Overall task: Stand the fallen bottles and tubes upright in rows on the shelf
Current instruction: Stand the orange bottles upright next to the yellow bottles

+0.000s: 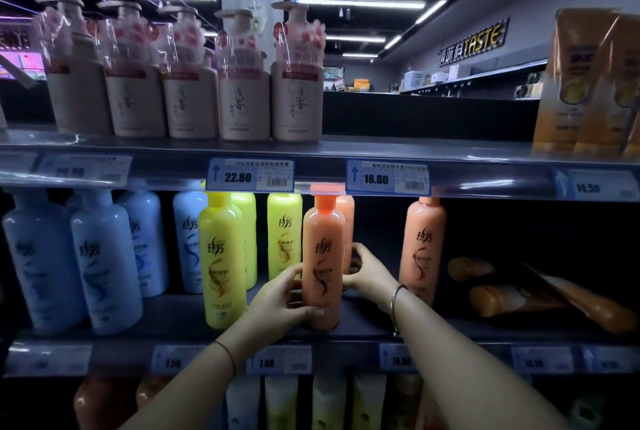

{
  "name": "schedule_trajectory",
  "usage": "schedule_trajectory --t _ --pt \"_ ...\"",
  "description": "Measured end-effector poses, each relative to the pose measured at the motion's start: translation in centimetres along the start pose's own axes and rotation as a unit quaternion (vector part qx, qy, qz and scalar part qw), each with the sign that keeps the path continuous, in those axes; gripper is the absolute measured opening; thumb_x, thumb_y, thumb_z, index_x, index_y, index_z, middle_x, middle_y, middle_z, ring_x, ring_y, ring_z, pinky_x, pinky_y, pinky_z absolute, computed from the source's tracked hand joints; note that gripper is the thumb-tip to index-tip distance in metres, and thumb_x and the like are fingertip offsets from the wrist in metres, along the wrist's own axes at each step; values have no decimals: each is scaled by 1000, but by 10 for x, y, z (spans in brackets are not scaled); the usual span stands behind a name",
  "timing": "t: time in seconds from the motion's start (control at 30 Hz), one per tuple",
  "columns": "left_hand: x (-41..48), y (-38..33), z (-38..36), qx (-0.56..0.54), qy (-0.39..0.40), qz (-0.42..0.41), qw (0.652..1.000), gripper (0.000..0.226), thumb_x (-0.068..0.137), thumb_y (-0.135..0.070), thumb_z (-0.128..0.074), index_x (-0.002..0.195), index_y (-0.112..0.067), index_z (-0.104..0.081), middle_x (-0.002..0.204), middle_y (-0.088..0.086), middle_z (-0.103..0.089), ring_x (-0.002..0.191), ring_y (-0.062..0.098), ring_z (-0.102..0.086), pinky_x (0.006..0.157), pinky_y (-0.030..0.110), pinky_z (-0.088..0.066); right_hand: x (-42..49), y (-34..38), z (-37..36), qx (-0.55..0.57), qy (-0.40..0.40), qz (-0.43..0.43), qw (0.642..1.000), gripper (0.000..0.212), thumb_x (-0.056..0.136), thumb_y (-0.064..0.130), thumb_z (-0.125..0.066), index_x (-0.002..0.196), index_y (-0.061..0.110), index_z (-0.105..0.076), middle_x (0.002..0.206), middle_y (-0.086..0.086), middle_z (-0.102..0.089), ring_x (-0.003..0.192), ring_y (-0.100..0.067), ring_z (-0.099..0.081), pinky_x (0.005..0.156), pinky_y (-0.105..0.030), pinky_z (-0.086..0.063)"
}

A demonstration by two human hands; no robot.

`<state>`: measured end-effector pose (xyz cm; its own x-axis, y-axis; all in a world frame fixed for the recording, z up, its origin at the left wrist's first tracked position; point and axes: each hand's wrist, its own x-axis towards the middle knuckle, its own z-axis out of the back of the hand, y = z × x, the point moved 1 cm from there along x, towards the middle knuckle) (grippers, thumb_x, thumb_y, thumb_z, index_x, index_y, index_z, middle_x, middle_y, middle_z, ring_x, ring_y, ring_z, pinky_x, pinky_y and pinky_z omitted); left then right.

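Note:
An orange bottle stands upright at the front of the middle shelf. My left hand grips its lower left side, thumb across the base. My right hand curls round its right side from behind. A second orange bottle stands right behind it, and a third stands further right. Two orange-brown tubes lie fallen on the shelf at the far right.
Yellow bottles and blue bottles stand in rows to the left. Pump bottles line the top shelf, with orange tubes at its right end. Price tags run along the shelf edges. More bottles fill the shelf below.

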<state>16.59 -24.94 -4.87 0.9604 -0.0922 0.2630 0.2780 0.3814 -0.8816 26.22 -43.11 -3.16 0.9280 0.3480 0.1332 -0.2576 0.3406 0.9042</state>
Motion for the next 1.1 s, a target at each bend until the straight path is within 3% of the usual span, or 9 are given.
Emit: schedule_trajectory --t 0.07,0.4,0.53,0.87,0.93,1.0,1.1 --pt "-1 1 -1 -3 -3 -5 1000 62 72 -15 -81 122 -34 -51 115 -2 -68 106 9 -66 93 34 -55 2 2 -5 3 6 5 1000 63 71 13 -82 123 22 -48 109 1 -64 93 -3 -61 54 -10 -50" --pt "2 1 -5 12 -20 -4 1000 60 64 -38 -80 115 -45 -51 115 -2 -68 109 15 -65 94 42 -54 6 3 -14 -1 6 12 1000 61 75 9 -78 128 16 -47 101 3 -65 88 -3 -63 60 -12 -52" --pt "2 1 -5 18 -23 -3 1000 61 66 -35 -80 118 -45 -50 116 -3 -68 109 13 -64 95 41 -54 6 6 -16 -10 5 15 1000 62 75 9 -77 129 16 -47 99 6 -64 86 -1 -61 56 -8 -50" --pt "2 -7 -10 3 -10 -3 1000 66 75 -18 -78 132 -30 -46 120 -3 -65 112 9 -62 96 32 -53 4 9 -16 -16 10 -1 1000 54 81 11 -70 130 14 -48 95 1 -63 73 -5 -62 46 -15 -49" --pt "1 -8 -10 3 -7 1 1000 64 76 -17 -77 130 -34 -46 119 -5 -65 113 10 -62 95 29 -53 2 8 -13 -6 24 -11 1000 58 80 10 -72 133 15 -47 102 -2 -65 78 -7 -64 49 -16 -50" --pt "-1 -9 -10 0 -4 6 1000 69 76 -17 -78 132 -37 -43 121 -7 -64 116 9 -60 96 27 -52 -3 9 -8 14 44 -15 999 61 83 7 -70 137 15 -44 118 -3 -64 97 -10 -65 57 -14 -52" --pt "-8 -8 -9 14 -35 -14 999 92 72 -31 -81 147 -31 -27 138 -11 -52 128 2 -48 106 28 -44 -19 9 0 3 39 -2 999 66 89 8 -64 147 18 -34 143 -5 -51 129 -15 -51 93 -19 -49"
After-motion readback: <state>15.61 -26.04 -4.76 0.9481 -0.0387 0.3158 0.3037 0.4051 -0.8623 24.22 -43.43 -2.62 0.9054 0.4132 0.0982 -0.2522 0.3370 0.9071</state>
